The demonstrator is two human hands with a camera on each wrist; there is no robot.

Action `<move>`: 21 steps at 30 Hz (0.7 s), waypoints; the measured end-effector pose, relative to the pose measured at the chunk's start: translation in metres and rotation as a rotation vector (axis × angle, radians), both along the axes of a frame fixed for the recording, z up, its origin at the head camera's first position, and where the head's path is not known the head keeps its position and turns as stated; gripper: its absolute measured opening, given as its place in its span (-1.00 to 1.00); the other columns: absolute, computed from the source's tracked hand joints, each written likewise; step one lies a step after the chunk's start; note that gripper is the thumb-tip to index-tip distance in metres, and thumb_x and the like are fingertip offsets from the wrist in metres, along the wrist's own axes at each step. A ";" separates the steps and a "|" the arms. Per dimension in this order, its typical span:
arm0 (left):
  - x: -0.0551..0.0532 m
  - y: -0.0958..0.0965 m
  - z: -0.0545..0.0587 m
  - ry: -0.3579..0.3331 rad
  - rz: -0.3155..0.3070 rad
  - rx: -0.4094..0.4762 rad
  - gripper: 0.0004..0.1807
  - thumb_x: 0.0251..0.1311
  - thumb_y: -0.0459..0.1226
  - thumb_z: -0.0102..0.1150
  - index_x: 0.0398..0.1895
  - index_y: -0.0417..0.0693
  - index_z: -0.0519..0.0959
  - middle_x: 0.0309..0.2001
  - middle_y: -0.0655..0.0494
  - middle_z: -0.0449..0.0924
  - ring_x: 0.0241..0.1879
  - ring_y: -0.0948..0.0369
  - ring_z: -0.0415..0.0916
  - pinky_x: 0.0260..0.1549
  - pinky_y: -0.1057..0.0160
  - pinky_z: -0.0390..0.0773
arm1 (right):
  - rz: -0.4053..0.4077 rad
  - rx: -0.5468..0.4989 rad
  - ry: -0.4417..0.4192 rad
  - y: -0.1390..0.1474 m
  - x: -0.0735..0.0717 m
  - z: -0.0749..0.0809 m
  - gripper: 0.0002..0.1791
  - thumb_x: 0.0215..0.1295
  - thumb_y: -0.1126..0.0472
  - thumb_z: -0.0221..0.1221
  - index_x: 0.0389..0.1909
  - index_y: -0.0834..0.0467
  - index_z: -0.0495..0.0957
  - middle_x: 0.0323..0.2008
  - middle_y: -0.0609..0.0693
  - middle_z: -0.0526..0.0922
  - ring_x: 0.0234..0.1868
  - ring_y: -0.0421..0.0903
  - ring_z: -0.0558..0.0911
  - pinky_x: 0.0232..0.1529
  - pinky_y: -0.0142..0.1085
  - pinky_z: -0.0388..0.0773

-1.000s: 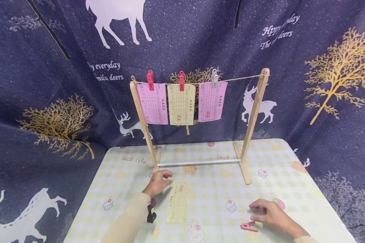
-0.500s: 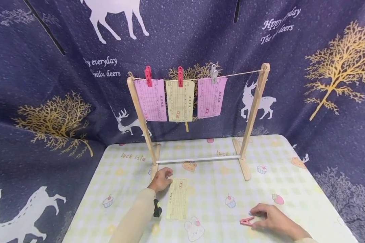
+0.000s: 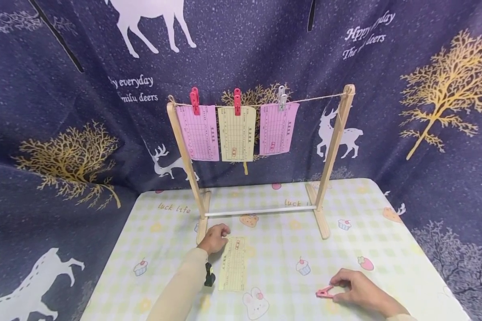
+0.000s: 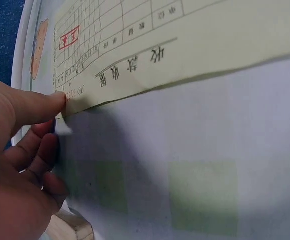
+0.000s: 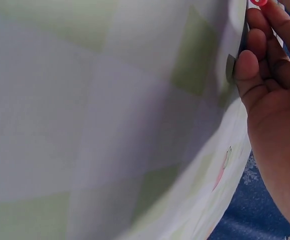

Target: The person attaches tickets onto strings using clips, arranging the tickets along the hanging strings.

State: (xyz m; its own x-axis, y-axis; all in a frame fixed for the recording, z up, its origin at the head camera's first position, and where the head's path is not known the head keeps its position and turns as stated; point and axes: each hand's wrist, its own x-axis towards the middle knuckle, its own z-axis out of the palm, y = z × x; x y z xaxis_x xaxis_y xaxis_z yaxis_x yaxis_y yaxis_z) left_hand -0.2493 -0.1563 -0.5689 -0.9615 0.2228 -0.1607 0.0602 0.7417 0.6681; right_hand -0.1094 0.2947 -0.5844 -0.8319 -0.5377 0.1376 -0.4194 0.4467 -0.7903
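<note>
A yellow receipt slip [image 3: 231, 264] lies on the table at centre left. My left hand [image 3: 214, 238] pinches its far left corner; in the left wrist view the thumb [image 4: 40, 107] is on top of the paper and the corner bends down below it. At the right, my right hand [image 3: 357, 290] holds one end of a pink clothespin [image 3: 324, 292] between thumb and fingers, low at the tabletop. Only a small pink bit of the clothespin [image 5: 258, 2] shows at the top of the right wrist view.
Behind stands a wooden rack [image 3: 333, 151] with a string. From it hang a pink slip [image 3: 198, 133], a yellow slip [image 3: 237, 136] and another pink slip [image 3: 277, 129], held by two red clothespins and a grey one [image 3: 282, 99]. A white bar [image 3: 261, 211] joins the rack's feet.
My right hand has come down and left onto the pink clothespin and taken hold of it. The left hand stays at the yellow slip's corner, its forearm shifted slightly right.
</note>
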 end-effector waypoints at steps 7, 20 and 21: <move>0.000 -0.001 0.005 -0.042 0.001 -0.040 -0.82 0.19 -0.43 0.28 -0.14 -0.20 0.56 -0.36 0.08 0.41 -0.35 0.18 0.36 -0.29 0.19 0.44 | 0.004 0.009 -0.024 0.002 0.000 0.000 -0.64 0.02 0.10 0.48 -0.19 0.16 0.65 -0.25 -0.16 0.64 -0.22 -0.30 0.62 -0.20 -0.38 0.60; -0.001 -0.001 0.008 -0.046 -0.043 -0.075 -0.84 0.25 -0.38 0.27 -0.16 -0.16 0.51 -0.37 0.07 0.38 -0.38 0.18 0.34 -0.36 0.22 0.40 | 0.038 0.036 -0.022 0.003 -0.002 0.003 -0.68 0.07 0.20 0.45 -0.16 0.20 0.64 -0.24 -0.09 0.64 -0.24 -0.28 0.61 -0.24 -0.37 0.59; 0.000 -0.001 0.010 -0.046 -0.045 -0.077 -0.84 0.25 -0.38 0.26 -0.17 -0.16 0.50 -0.37 0.07 0.38 -0.38 0.18 0.34 -0.36 0.22 0.40 | 0.034 0.037 -0.021 0.002 -0.002 0.003 -0.68 0.08 0.19 0.45 -0.16 0.20 0.64 -0.24 -0.10 0.64 -0.25 -0.28 0.61 -0.24 -0.37 0.59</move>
